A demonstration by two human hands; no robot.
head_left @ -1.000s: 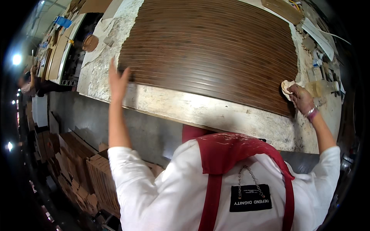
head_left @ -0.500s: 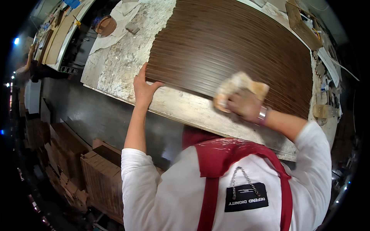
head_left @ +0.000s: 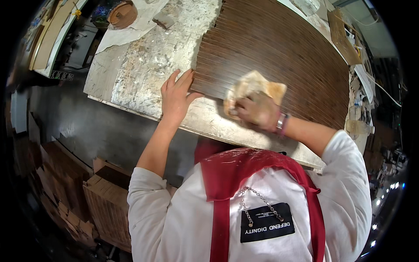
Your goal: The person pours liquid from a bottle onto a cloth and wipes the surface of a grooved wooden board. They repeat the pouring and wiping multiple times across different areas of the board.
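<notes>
My left hand (head_left: 176,98) lies open at the near left corner of a dark brown panel of narrow wooden slats (head_left: 279,48). Its fingertips meet the slats' left ends, and the thumb lies along the near edge. In my right hand (head_left: 259,111) is a crumpled, yellow-stained white cloth (head_left: 248,85), pressed on the panel near its front edge. That hand is slightly blurred, and part of the cloth is hidden under it. The panel rests flat on a paint-spattered workbench (head_left: 144,70).
At the far left of the bench are a round brown bowl (head_left: 123,15) and a small block (head_left: 163,20). A wooden box (head_left: 342,35) stands at the back right, with a clear plastic bottle (head_left: 360,127) nearer. Cardboard boxes (head_left: 107,196) stand on the floor at left.
My right hand has moved left along the panel's front edge with the cloth. My left hand's fingers have come closer together at the corner. The panel's left edge appears farther right on the bench.
</notes>
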